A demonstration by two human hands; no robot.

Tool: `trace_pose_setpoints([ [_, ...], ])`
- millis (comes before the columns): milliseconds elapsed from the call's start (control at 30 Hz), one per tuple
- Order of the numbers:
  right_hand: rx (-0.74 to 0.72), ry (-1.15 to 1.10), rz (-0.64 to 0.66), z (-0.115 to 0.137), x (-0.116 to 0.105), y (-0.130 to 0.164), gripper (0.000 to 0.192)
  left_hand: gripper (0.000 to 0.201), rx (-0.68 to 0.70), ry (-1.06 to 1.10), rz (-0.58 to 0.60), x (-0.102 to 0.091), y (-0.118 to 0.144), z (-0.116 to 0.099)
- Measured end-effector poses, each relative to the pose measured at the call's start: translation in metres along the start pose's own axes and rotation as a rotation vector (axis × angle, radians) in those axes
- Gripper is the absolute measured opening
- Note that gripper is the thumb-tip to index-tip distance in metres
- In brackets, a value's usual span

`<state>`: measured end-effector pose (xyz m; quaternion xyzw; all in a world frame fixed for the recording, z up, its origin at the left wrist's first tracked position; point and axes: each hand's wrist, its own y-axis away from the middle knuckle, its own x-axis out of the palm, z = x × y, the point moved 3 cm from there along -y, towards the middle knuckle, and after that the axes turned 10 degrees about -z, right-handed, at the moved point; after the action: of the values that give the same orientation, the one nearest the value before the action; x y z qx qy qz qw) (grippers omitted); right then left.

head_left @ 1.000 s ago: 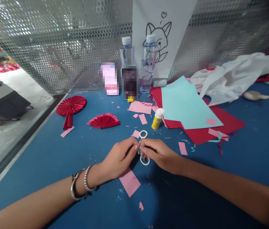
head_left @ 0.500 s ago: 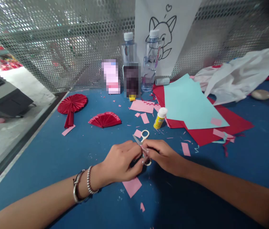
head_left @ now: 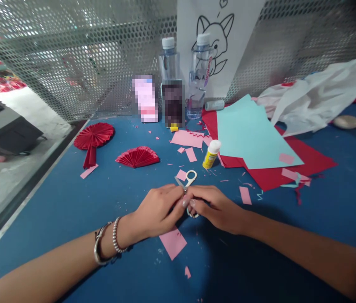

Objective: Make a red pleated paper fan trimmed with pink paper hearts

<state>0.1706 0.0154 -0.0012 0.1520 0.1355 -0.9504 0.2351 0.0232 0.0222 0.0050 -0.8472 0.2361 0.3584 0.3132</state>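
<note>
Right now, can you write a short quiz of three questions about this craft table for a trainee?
1. True or false: both hands meet over the scissors.
2. Which lies nearest the left hand? A) glue bottle B) pink paper piece C) folded red fan
3. What colour is the sheet lying on the red paper?

Key: 1 true; 2 B; 3 light blue. The right hand touches the left at the fingertips.
</note>
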Motion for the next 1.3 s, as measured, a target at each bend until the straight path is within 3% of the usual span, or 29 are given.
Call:
trace_pose_setpoints([
  [367, 0.035, -0.003, -0.021, 0.0029, 0.0, -0.0006, 0.024, 0.022, 0.015, 0.031, 0.024, -0.0014, 0.0009, 0.0005],
  [533, 0.044, -0.009, -0.031, 0.0013, 0.0009, -0.0013, 0.023, 0.015, -0.015, -0.05, -0.115, -0.0027, 0.0031, 0.0002],
  [633, 0.044, 0.008, -0.037, 0.0003, 0.001, -0.0014, 0.023, 0.015, 0.077, -0.088, -0.166, -0.0022, 0.0039, -0.0031],
  [900, 0.009, 0.01, 0.022, 0.0012, 0.0, 0.0, 0.022, 0.012, 0.119, -0.058, -0.039, 0.0013, 0.0012, -0.0054],
  [1300, -0.001, 0.053, 0.024, 0.0006, 0.0004, -0.0006, 0.02, 0.012, 0.082, 0.0, -0.021, 0.0012, 0.0021, -0.0045],
])
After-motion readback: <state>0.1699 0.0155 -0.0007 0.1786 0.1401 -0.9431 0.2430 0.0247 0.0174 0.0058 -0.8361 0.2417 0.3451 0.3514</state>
